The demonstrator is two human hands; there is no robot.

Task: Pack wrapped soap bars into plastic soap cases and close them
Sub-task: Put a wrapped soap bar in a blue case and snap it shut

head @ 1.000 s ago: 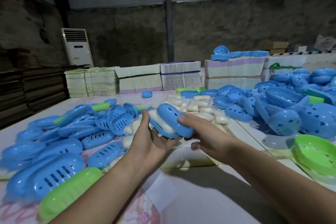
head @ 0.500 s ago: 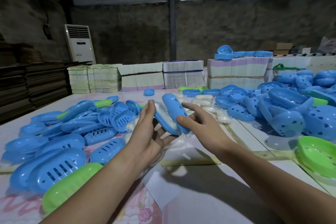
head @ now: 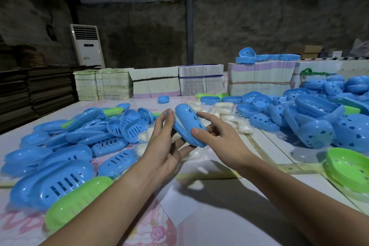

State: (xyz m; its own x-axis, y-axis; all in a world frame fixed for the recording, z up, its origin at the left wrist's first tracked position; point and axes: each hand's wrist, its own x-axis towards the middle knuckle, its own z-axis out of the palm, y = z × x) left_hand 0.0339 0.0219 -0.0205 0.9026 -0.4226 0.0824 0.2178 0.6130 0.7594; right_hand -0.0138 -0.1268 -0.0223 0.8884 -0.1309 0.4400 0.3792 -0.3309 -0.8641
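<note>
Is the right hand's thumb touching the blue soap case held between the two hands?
Touching. In the head view, the right hand has its thumb tip pressed on the lower end of the blue soap case, with no gap visible there.

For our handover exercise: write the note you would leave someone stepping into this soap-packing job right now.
Left hand: holds the blue soap case from beneath.
Right hand: thumb and fingers on its upper shell.
Case: tilted above the table, shells together; whether the case is fully closed, cannot tell.
Supplies: wrapped soap bars behind the hands, slotted halves left, perforated halves right.
Left: confirm closure, set it down, pack the next.
</note>
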